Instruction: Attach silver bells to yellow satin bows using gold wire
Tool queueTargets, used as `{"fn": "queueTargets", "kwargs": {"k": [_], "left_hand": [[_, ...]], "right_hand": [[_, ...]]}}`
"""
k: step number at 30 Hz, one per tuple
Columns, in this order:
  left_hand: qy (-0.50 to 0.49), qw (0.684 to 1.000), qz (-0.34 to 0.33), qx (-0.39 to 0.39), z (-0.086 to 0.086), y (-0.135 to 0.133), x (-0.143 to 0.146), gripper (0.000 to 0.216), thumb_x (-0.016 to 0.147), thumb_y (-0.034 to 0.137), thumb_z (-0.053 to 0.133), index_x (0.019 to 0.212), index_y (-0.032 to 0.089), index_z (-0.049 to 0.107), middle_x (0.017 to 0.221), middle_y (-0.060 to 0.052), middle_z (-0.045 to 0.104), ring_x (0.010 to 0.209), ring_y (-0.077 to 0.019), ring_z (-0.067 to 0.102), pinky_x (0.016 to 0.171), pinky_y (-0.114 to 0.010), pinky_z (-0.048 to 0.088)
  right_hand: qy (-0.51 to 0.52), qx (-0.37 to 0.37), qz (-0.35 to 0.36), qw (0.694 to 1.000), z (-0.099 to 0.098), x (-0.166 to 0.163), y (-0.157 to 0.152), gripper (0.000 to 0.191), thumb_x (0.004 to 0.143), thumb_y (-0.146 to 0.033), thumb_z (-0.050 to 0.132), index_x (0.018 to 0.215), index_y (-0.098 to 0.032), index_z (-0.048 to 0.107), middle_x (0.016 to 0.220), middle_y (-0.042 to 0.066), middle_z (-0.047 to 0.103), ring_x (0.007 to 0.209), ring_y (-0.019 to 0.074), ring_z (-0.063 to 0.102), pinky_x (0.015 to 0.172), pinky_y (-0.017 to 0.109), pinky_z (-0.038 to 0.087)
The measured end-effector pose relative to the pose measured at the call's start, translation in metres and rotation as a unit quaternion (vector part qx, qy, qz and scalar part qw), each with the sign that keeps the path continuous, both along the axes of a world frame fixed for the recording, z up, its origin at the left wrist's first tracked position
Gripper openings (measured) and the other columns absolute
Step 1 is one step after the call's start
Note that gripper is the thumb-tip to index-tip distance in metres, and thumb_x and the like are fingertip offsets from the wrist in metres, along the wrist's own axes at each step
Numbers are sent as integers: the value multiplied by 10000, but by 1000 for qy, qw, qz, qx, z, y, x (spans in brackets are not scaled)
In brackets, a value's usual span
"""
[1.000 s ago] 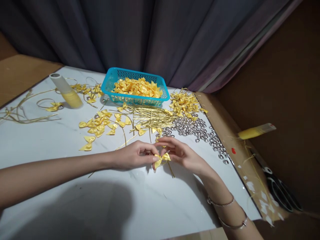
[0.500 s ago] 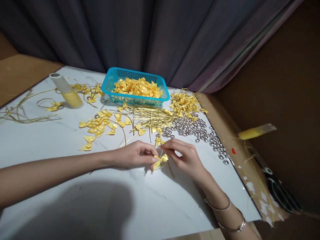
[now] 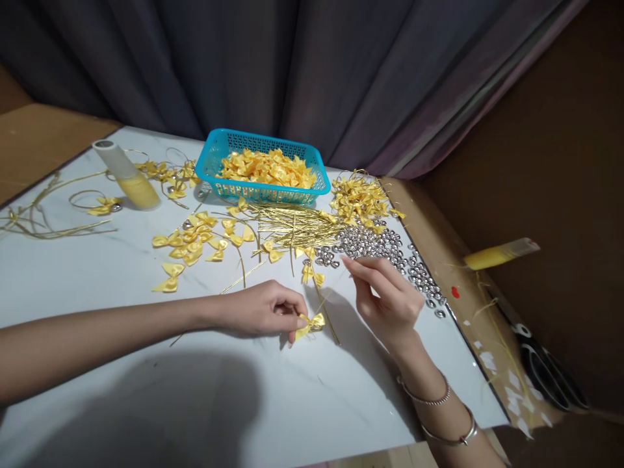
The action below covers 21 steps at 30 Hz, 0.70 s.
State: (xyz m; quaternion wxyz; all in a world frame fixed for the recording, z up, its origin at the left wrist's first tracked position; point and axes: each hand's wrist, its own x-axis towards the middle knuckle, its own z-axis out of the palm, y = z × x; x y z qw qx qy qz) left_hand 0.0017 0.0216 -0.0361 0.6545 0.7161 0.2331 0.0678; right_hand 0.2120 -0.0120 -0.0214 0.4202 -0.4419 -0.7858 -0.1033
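Observation:
Near the middle of the white table, my left hand (image 3: 273, 311) pinches a yellow ribbon bow (image 3: 311, 325) between thumb and fingertips. My right hand (image 3: 385, 292) is raised to the right of it, thumb and forefinger pressed together beside the silver pieces. A faint thin line rises from the bow toward those fingertips, but I cannot tell what they hold. Just beyond the bow lies another yellow bow (image 3: 312, 275), with a gold cord (image 3: 330, 320) running down from it. Small silver ring-like pieces (image 3: 365, 242) lie heaped beyond my right hand.
A blue basket (image 3: 263, 195) full of yellow bows stands at the back. Gold cords (image 3: 292, 224) lie in front of it; loose bows (image 3: 192, 240) are at left. One yellow spool (image 3: 129, 179) stands at left, another spool (image 3: 502, 255) at right, above black-handled scissors (image 3: 546, 374).
My right hand has moved away from the bow, up and to the right, its fingertips still pinched. My left hand keeps hold of the bow, shifted slightly down.

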Motion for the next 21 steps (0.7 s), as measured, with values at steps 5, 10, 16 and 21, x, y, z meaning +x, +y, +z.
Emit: {"fn": "queueTargets", "kwargs": {"k": [5, 10, 16, 21], "left_hand": [[14, 1000, -13, 17, 0, 0, 0, 166, 858, 250, 528, 771, 140, 616, 671, -29, 693, 619, -110, 583, 565, -198, 380], [15, 999, -20, 24, -1, 0, 0, 149, 851, 233, 526, 763, 145, 609, 655, -25, 688, 603, -107, 583, 540, -193, 362], [19, 997, -34, 60, -2, -1, -1, 126, 843, 193, 521, 770, 144, 612, 660, -28, 691, 619, -108, 589, 563, -192, 370], [26, 995, -45, 81, -3, -2, 0, 122, 838, 172, 511, 783, 144, 617, 678, -26, 691, 626, -110, 591, 572, -194, 381]], "right_hand": [[26, 89, -22, 995, 8, 4, 4, 276, 809, 15, 566, 897, -224, 670, 697, 12, 645, 557, 113, 606, 489, 222, 489], [47, 123, -44, 990, 12, 12, 6, 315, 746, 64, 613, 866, -220, 680, 702, -4, 640, 563, 110, 608, 485, 221, 485], [105, 136, -90, 981, 14, 23, 6, 265, 737, 25, 649, 816, -223, 699, 699, -7, 648, 540, 123, 604, 481, 254, 475], [139, 148, -139, 969, 15, 32, 8, 143, 767, -83, 675, 783, -224, 699, 703, -8, 659, 546, 136, 617, 488, 271, 486]]}}
